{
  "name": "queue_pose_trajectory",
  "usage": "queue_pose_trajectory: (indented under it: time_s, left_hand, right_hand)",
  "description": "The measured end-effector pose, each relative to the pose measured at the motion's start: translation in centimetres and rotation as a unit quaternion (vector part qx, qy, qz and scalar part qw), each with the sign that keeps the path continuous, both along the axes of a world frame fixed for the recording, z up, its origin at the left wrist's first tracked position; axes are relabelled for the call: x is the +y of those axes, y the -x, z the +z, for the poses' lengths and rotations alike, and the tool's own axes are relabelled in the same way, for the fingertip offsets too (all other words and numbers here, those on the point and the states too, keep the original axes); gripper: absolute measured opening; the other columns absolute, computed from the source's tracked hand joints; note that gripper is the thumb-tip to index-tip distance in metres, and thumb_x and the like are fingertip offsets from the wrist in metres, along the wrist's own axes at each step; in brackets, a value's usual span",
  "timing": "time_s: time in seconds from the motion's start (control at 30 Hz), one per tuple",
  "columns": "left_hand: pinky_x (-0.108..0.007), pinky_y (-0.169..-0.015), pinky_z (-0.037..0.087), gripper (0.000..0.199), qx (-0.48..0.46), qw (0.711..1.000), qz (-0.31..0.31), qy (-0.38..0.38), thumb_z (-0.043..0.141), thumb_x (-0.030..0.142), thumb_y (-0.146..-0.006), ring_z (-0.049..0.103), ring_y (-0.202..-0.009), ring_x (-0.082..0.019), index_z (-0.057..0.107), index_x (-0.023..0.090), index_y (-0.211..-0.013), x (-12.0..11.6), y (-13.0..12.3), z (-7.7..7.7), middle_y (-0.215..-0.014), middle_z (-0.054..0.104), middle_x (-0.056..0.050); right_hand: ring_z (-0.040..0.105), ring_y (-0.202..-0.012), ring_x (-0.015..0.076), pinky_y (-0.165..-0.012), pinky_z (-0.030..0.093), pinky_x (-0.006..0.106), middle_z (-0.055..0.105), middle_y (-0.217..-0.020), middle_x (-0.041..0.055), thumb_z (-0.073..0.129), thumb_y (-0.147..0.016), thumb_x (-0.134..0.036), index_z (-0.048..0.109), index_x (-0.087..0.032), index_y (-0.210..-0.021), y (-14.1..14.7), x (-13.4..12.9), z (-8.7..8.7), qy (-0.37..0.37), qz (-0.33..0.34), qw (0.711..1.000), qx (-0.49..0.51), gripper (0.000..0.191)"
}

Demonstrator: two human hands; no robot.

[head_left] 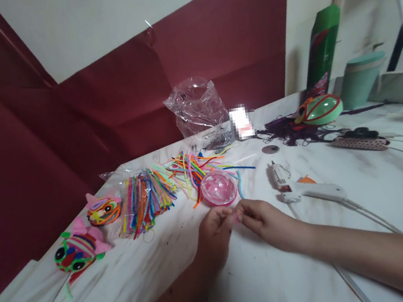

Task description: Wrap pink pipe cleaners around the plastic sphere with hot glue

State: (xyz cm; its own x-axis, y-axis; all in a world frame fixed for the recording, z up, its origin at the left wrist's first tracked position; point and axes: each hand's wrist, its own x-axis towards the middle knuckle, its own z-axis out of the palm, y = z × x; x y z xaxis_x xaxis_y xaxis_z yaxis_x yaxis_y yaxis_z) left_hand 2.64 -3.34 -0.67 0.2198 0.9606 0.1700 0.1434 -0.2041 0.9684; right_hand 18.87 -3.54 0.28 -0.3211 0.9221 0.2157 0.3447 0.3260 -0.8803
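Note:
Close together over the table, my left hand and my right hand are both closed in a pinch. Between their fingertips shows a small pink piece, mostly covered, so its kind does not show. Just beyond the fingers sits a clear pink plastic half-shell, its hollow side up. Behind it and to the left lie loose coloured pipe cleaners. More pipe cleaners fill a clear bag. A white glue gun lies to the right of my right hand, its cord trailing away.
Two colourful fish-like crafts sit at the left. A crumpled clear bag stands against the dark red wall sheet. At the back right are a green decorated ball, purple threads, a green cup and a power strip.

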Motion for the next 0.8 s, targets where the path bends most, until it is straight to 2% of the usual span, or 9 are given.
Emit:
queue_pose_trajectory:
  time_s: [0.1, 0.23, 0.37, 0.57, 0.7, 0.8]
  left_hand:
    - [-0.023, -0.056, 0.034, 0.024, -0.032, 0.999, 0.042, 0.009, 0.058, 0.04, -0.075, 0.042, -0.057, -0.01, 0.059, 0.016, -0.079, 0.3, 0.2, 0.6, -0.061, 0.049, 0.003]
    - [-0.023, -0.055, 0.033, 0.024, -0.007, 0.999, 0.04, 0.018, 0.058, 0.04, -0.073, 0.04, -0.057, -0.01, 0.057, 0.016, -0.07, 0.2, 0.2, 1.2, -0.059, 0.047, 0.003]
    - [-0.023, -0.054, 0.032, 0.023, 0.041, 0.999, 0.014, 0.017, 0.056, 0.036, -0.075, 0.038, -0.055, -0.009, 0.054, 0.017, -0.065, -0.2, -0.1, 0.9, -0.056, 0.046, 0.004]
    - [-0.022, -0.054, 0.032, 0.019, 0.072, 0.997, 0.034, -0.019, 0.055, 0.03, -0.076, 0.04, -0.056, -0.01, 0.052, 0.018, -0.062, -0.8, -0.4, 0.9, -0.055, 0.046, 0.004]
    - [-0.024, -0.055, 0.034, 0.03, 0.046, 0.998, 0.039, -0.02, 0.047, 0.037, -0.081, 0.041, -0.056, -0.01, 0.051, 0.017, -0.06, -0.5, -0.1, 1.3, -0.056, 0.047, 0.002]
    - [-0.025, -0.063, 0.04, 0.026, 0.057, 0.992, 0.079, -0.084, 0.049, 0.037, -0.082, 0.049, -0.065, -0.013, 0.058, 0.016, -0.07, 0.2, 0.7, 1.1, -0.065, 0.053, 0.0]
  right_hand:
    - [0.042, -0.057, 0.0118, -0.055, 0.035, 0.026, 0.047, -0.059, -0.0037, 0.051, -0.083, -0.042, 0.045, -0.02, -0.068, -0.2, 0.7, 0.0, 0.09, 0.027, 0.992, 0.09, 0.027]
    - [0.042, -0.057, 0.0111, -0.057, 0.034, 0.025, 0.048, -0.059, -0.0036, 0.055, -0.08, -0.05, 0.047, -0.019, -0.066, -0.2, 0.7, 0.0, 0.129, 0.048, 0.979, 0.148, 0.035]
    - [0.04, -0.057, 0.0108, -0.055, 0.034, 0.025, 0.046, -0.06, -0.0042, 0.055, -0.078, -0.052, 0.045, -0.02, -0.066, 0.1, 0.2, 0.0, 0.119, 0.052, 0.985, 0.116, 0.036]
    - [0.038, -0.059, 0.0119, -0.054, 0.034, 0.025, 0.042, -0.061, -0.0044, 0.05, -0.081, -0.045, 0.044, -0.021, -0.066, 0.5, -0.5, 0.1, 0.027, 0.022, 0.997, 0.062, 0.029]
    - [0.042, -0.058, 0.0121, -0.056, 0.035, 0.026, 0.045, -0.062, -0.004, 0.05, -0.08, -0.045, 0.046, -0.021, -0.067, 0.2, -0.2, 0.1, 0.06, 0.019, 0.994, 0.088, 0.027]
    - [0.044, -0.057, 0.0121, -0.056, 0.035, 0.027, 0.048, -0.06, -0.0039, 0.054, -0.077, -0.045, 0.051, -0.02, -0.069, -0.5, 1.1, 0.2, 0.078, -0.023, 0.99, 0.118, 0.026]
